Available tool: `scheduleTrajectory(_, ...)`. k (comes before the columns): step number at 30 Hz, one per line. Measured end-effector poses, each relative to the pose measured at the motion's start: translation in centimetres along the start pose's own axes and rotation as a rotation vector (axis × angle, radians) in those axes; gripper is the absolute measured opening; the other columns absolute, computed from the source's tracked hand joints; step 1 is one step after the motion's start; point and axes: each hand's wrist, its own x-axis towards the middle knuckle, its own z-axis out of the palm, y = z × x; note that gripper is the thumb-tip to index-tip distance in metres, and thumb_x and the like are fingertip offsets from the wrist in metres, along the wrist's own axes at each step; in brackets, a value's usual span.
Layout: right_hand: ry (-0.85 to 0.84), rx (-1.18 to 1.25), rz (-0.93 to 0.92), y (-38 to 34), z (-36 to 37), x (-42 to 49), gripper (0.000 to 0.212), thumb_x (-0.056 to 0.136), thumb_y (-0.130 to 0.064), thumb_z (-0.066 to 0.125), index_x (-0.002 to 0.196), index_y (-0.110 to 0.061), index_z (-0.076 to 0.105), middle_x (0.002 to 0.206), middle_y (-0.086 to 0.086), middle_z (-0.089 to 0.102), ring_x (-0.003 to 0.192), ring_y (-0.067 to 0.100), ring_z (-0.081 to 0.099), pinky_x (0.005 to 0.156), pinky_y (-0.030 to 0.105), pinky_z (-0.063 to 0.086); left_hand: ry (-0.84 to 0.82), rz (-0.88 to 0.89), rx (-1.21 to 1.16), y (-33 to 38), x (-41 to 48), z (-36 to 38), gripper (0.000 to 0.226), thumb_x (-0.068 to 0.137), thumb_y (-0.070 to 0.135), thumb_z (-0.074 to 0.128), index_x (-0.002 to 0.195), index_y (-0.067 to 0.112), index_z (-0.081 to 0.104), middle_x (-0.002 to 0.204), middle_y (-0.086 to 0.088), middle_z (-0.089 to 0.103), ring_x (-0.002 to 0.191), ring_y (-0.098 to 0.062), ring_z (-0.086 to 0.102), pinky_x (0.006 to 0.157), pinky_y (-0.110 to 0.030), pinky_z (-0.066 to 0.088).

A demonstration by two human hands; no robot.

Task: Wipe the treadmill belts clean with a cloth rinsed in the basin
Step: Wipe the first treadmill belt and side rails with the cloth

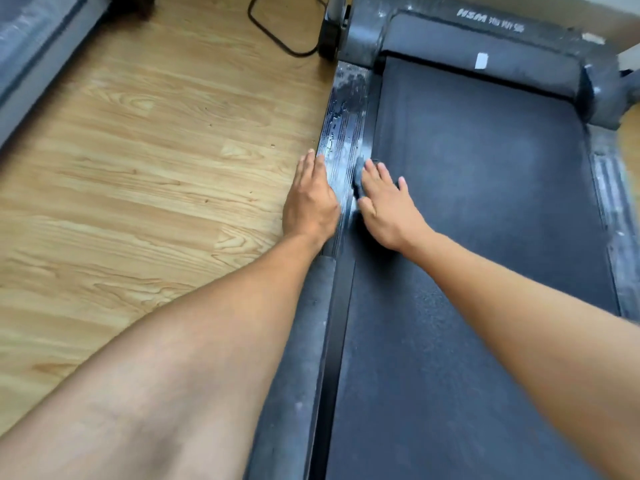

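The black treadmill belt (485, 209) runs up the right half of the view, dusty in patches. Its left side rail (343, 133) is wet and streaked. My right hand (388, 206) lies flat with straight fingers on a dark grey cloth (358, 178), pressing it at the belt's left edge beside the rail. Only a small part of the cloth shows past my fingers. My left hand (311, 199) rests flat on the outer edge of the rail, fingers straight, holding nothing.
Wood-pattern floor (156, 168) spreads to the left. A black cable (277, 36) loops on it near the treadmill's front post. The grey motor cover (485, 39) closes the far end. Another grey machine's edge (34, 57) sits at top left. No basin is in view.
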Motion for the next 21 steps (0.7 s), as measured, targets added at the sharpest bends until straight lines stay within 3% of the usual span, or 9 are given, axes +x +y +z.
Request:
scheduleTrajectory(5,-0.102,-0.081,-0.052,-4.5,4.1,-11.9,0.091,0.082,-0.043,0.004,0.166,-0.007,0.003,0.175,0.005,-0.008,0.16,0.02,-0.013,0.13,0.045,-0.004,-0.068,0.149,0.062,-2.7,-13.4,-1.6,0.062,0.103,0.024,0.026,0.162,0.005,0.031,0.174,-0.009,0.019,0.162,-0.024,0.013,0.129,-0.044,0.024)
scheduleTrajectory(7,-0.101,-0.138,-0.059,-4.3,3.9,-11.7,0.091,0.083,-0.044,0.001,0.166,-0.007,0.004,0.175,0.005,-0.006,0.161,0.019,-0.011,0.13,0.045,-0.005,-0.072,0.123,0.085,-3.7,-20.0,-2.2,0.061,0.105,0.022,0.029,0.165,0.009,0.024,0.176,-0.002,0.01,0.163,-0.019,0.006,0.128,-0.046,0.025)
scheduleTrajectory(10,-0.074,-0.237,-0.029,-2.2,1.1,-6.2,0.082,0.093,-0.043,0.009,0.166,-0.005,0.006,0.175,0.009,-0.001,0.162,0.022,-0.003,0.13,0.05,-0.001,-0.074,0.112,0.171,-4.1,-26.3,-2.4,0.063,0.106,0.026,0.029,0.166,0.01,0.02,0.176,-0.001,0.007,0.163,-0.02,0.008,0.125,-0.05,0.032)
scheduleTrajectory(15,-0.082,-0.221,0.145,-1.7,-2.3,4.9,0.071,0.103,-0.037,0.024,0.161,0.003,0.017,0.173,0.015,0.01,0.16,0.026,0.007,0.128,0.057,0.007,-0.015,0.161,0.263,-5.1,-26.5,-1.3,0.064,0.104,0.023,0.036,0.164,0.005,0.026,0.176,-0.007,0.011,0.162,-0.028,0.015,0.121,-0.051,0.038)
scheduleTrajectory(18,-0.044,-0.185,0.107,-2.3,-1.5,2.0,0.084,0.091,-0.045,0.017,0.158,0.005,0.021,0.17,0.019,0.016,0.158,0.03,0.013,0.126,0.053,0.015,-0.005,0.172,0.232,-5.2,-26.5,-1.4,0.064,0.105,0.023,0.035,0.164,0.004,0.024,0.176,-0.008,0.009,0.162,-0.029,0.012,0.124,-0.048,0.034)
scheduleTrajectory(21,-0.075,-0.163,0.019,-3.9,1.4,-5.3,0.09,0.09,-0.048,0.017,0.161,0.007,0.011,0.172,0.022,0.004,0.16,0.034,0.001,0.129,0.05,0.009,0.006,0.176,0.19,-5.3,-26.3,-1.4,0.062,0.104,0.02,0.034,0.164,0.004,0.026,0.176,-0.007,0.01,0.162,-0.028,0.012,0.128,-0.043,0.028)
